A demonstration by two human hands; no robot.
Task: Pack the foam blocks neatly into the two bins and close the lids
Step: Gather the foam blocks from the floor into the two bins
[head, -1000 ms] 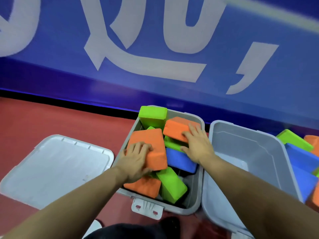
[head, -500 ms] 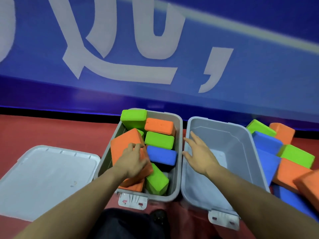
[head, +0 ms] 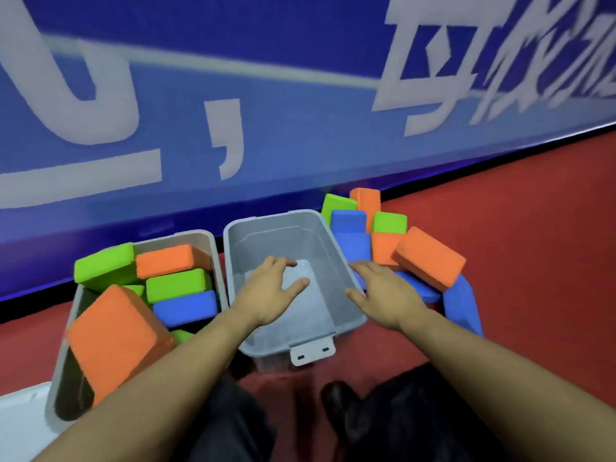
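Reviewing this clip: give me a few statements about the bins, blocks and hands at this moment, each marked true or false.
1. The right bin holds no foam blocks. True.
2. The left hand grips an orange block. False: it hovers open over the right bin and holds nothing.
3. The left bin already contains orange, green and blue blocks. True.
4. The right bin's lid is closed. False: the bin is open and its inside shows.
5. Loose blocks lie on the red floor to the right of the right bin. True.
6. The right hand rests inside the left bin. False: it is at the right bin's right rim, fingers open.
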